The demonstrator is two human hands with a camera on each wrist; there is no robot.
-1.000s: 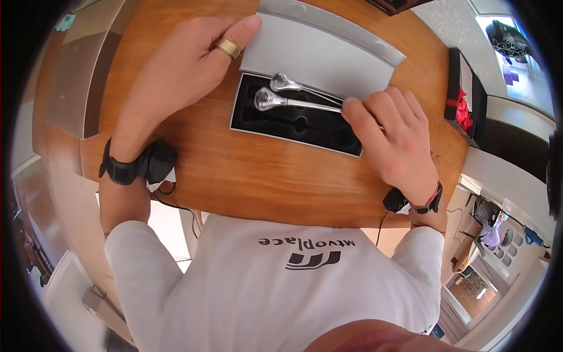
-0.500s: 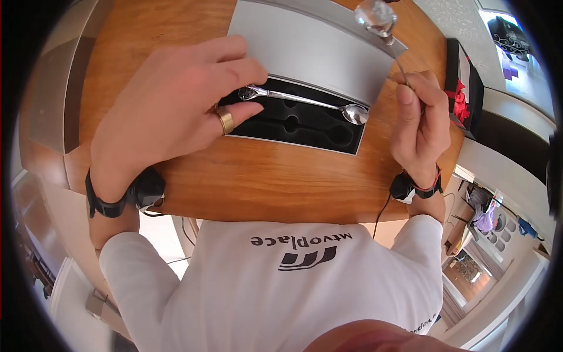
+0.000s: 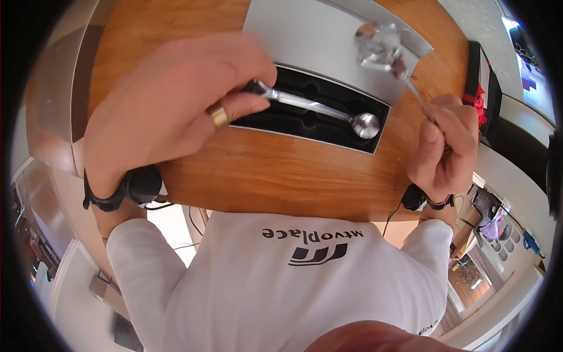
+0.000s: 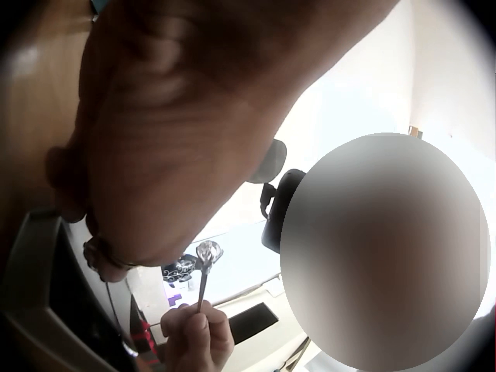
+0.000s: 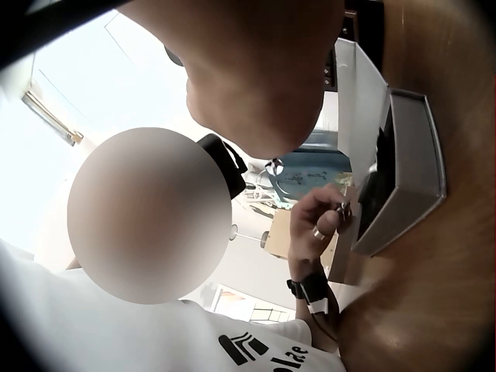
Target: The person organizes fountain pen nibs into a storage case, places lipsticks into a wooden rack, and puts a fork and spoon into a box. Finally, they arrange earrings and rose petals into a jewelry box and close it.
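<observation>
My left hand (image 3: 176, 97) pinches the knobbed end of a silver spoon (image 3: 305, 104) between thumb and fingers. Its round bowl points right, over the black insert of the opened grey box (image 3: 293, 135). To the right of the box, my right hand (image 3: 448, 138) grips a second spoon (image 3: 416, 91) low on its thin stem. That one is tilted up, with a large clear faceted knob (image 3: 378, 50) at the top. In the left wrist view the same knob (image 4: 208, 254) stands above the right fist. The right wrist view shows the left fingers beside the box (image 5: 415, 159).
The box's lid (image 3: 311, 35) lies folded back behind it. A brown-grey carton (image 3: 61, 88) stands at the table's left edge. At the far right is a black box with a red ribbon (image 3: 482, 105). Cables hang below the front table edge.
My right hand has lifted one spoon up and right from the box. My left hand has left the lid, come down to the other spoon and taken its knobbed end.
</observation>
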